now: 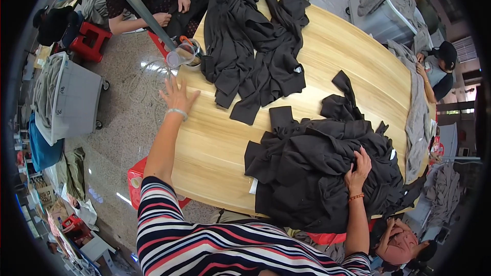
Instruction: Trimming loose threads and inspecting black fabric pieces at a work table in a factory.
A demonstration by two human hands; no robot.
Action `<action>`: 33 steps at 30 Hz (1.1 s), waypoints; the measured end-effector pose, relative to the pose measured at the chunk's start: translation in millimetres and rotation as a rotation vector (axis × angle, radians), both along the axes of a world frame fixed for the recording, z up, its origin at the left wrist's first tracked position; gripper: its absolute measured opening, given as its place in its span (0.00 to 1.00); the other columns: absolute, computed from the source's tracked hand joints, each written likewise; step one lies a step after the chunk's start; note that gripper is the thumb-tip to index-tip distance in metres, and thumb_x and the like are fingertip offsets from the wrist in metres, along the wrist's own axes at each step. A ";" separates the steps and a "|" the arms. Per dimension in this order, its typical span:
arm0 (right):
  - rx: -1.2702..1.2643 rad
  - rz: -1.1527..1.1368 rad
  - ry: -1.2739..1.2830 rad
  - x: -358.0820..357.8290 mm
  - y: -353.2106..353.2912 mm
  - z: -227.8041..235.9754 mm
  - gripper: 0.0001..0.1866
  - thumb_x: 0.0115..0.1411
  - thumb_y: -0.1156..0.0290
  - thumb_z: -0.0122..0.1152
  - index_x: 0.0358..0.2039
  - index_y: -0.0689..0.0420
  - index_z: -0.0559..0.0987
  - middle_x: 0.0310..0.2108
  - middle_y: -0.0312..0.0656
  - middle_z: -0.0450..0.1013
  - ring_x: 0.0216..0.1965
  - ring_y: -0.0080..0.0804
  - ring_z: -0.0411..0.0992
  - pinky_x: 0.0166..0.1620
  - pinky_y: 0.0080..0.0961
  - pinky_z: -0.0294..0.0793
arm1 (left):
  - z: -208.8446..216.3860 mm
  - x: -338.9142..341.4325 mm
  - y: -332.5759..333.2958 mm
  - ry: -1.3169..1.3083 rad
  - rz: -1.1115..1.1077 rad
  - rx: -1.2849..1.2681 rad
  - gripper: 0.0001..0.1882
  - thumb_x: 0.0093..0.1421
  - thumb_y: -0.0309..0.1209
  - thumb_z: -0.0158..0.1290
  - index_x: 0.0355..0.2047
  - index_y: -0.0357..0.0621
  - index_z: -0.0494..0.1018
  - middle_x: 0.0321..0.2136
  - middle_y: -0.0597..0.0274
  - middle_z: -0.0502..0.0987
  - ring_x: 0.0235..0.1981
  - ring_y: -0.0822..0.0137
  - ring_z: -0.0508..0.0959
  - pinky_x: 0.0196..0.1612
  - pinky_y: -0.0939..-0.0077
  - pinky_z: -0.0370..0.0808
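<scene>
My left hand (177, 94) is open, its fingers spread, at the left edge of the wooden table (204, 138); it holds nothing. Just beyond its fingertips stands a clear plastic container (180, 57) with something orange-handled by it. On the right, my right hand (359, 169) is bent over a fold of a black garment (312, 168), fingers closed on the cloth. That garment lies in a heaped pile along the near right side, with small white labels showing. Farther off, a second heap of black garments (250, 30) is spread across the table, sleeves trailing toward me.
A slanting metal pole (138, 7) rises by the far left corner. Across the table a person (148, 0) handles dark cloth. Grey cloth (418, 107) hangs along the right edge, near another worker (440, 69). A wheeled white bin (74, 97) and red stools (91, 41) stand left.
</scene>
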State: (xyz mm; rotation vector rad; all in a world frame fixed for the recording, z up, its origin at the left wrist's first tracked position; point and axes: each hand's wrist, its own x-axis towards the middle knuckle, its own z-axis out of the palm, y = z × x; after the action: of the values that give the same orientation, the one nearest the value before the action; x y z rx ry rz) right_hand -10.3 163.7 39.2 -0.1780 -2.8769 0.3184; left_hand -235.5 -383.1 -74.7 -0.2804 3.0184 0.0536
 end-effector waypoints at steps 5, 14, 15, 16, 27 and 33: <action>-0.024 0.045 0.116 -4.4 -2.6 14.2 0.22 0.38 0.81 0.57 0.39 0.56 0.77 0.50 0.48 0.71 0.51 0.50 0.69 0.54 0.41 0.66 | -26.4 40.2 -13.5 0.389 -0.084 0.581 0.09 0.52 0.30 0.58 0.33 0.41 0.79 0.32 0.55 0.79 0.37 0.59 0.78 0.42 0.66 0.73; -0.237 0.003 0.203 -0.6 -7.5 15.3 0.21 0.48 0.76 0.57 0.45 0.54 0.75 0.53 0.49 0.69 0.53 0.49 0.66 0.58 0.41 0.61 | 60.4 191.4 49.4 0.091 0.231 1.104 0.21 0.64 0.40 0.52 0.19 0.38 0.73 0.18 0.59 0.76 0.20 0.72 0.73 0.25 0.78 0.70; -0.297 -0.022 0.240 8.6 -9.3 27.3 0.21 0.49 0.75 0.58 0.47 0.55 0.75 0.53 0.50 0.68 0.53 0.49 0.66 0.59 0.42 0.61 | 75.4 208.4 70.2 0.028 0.310 1.203 0.23 0.65 0.43 0.50 0.20 0.38 0.74 0.20 0.58 0.77 0.21 0.71 0.75 0.27 0.79 0.72; -0.362 0.010 0.306 19.8 -14.6 38.6 0.21 0.50 0.74 0.59 0.47 0.56 0.74 0.53 0.50 0.68 0.54 0.50 0.65 0.59 0.42 0.60 | 93.2 223.1 96.6 -0.038 0.230 1.326 0.24 0.66 0.45 0.48 0.25 0.35 0.75 0.24 0.55 0.78 0.25 0.69 0.77 0.31 0.77 0.74; -0.569 0.281 0.471 217.5 -15.0 64.9 0.24 0.58 0.51 0.57 0.48 0.54 0.75 0.52 0.41 0.71 0.59 0.38 0.63 0.64 0.53 0.49 | 231.7 380.0 335.1 -0.939 -0.573 1.767 0.35 0.64 0.53 0.44 0.61 0.36 0.60 0.62 0.43 0.59 0.62 0.50 0.61 0.62 0.50 0.59; -0.424 -0.556 0.458 388.8 108.6 -30.0 0.08 0.59 0.71 0.55 0.38 0.56 0.77 0.38 0.40 0.77 0.41 0.40 0.75 0.53 0.42 0.69 | 214.4 399.9 405.7 -0.856 -0.672 1.525 0.11 0.64 0.32 0.49 0.28 0.39 0.68 0.24 0.57 0.70 0.30 0.65 0.71 0.42 0.65 0.70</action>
State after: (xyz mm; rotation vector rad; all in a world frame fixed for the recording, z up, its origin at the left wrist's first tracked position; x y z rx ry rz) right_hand 378.5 272.4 9.2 -0.8358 -2.1650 0.7356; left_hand 164.3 22.7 139.7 0.6436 1.4346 1.5053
